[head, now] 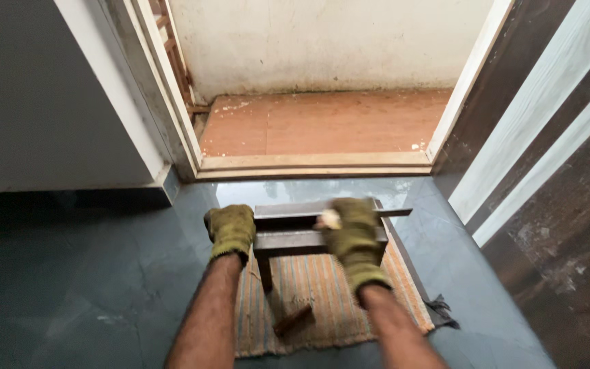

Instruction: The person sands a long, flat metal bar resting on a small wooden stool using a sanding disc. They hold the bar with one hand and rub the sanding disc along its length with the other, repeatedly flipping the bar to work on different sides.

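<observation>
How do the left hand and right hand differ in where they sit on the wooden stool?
The left hand grips the wooden stool at its left end; the right hand lies over the top, nearer the right end. The right glove shows a pale patch, the left none. Both wear olive knit gloves.

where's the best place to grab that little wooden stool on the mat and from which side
Probably by the two ends of the top slab of the wooden stool, coming from above at left and right. The slab lies level and long, and the gloved left hand and right hand already sit at those ends.
</observation>
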